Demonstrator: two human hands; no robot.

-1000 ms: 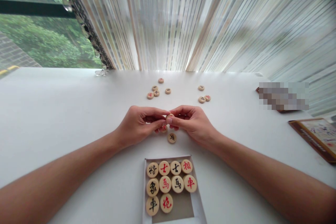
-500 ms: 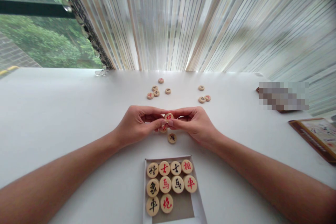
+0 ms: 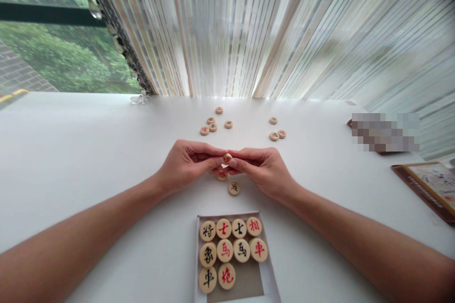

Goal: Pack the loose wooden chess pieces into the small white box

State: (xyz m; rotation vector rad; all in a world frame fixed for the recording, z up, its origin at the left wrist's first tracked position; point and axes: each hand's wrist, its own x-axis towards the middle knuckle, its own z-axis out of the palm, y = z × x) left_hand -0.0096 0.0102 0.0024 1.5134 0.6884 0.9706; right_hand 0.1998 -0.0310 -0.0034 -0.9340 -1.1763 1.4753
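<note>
Between the fingertips of both hands is a round wooden Chinese chess piece (image 3: 227, 158) with a red character, held up and tilted. My left hand (image 3: 192, 163) pinches its left side; my right hand (image 3: 261, 168) pinches the right side. Just below the fingers lies another red-marked piece (image 3: 222, 176), partly covered by them. A black-marked piece (image 3: 233, 188) rests on the table nearer to me. Closest to me stands a shallow white box (image 3: 272, 272) with rows of red and black pieces laid face up, the front row holding a black piece (image 3: 207, 279) and a red piece (image 3: 226, 276).
Several loose pieces, one of them red-marked (image 3: 204, 130), lie farther back on the white table (image 3: 106, 151). A small group with a black-marked piece (image 3: 274, 136) is to their right. Brown-edged framed items (image 3: 426, 189) lie at the right. A string curtain (image 3: 227, 33) hangs behind.
The held piece has tipped, so its red face shows narrower than before. Both hands stay almost in place, with small finger shifts. The box and loose pieces are unmoved apart from slight camera drift.
</note>
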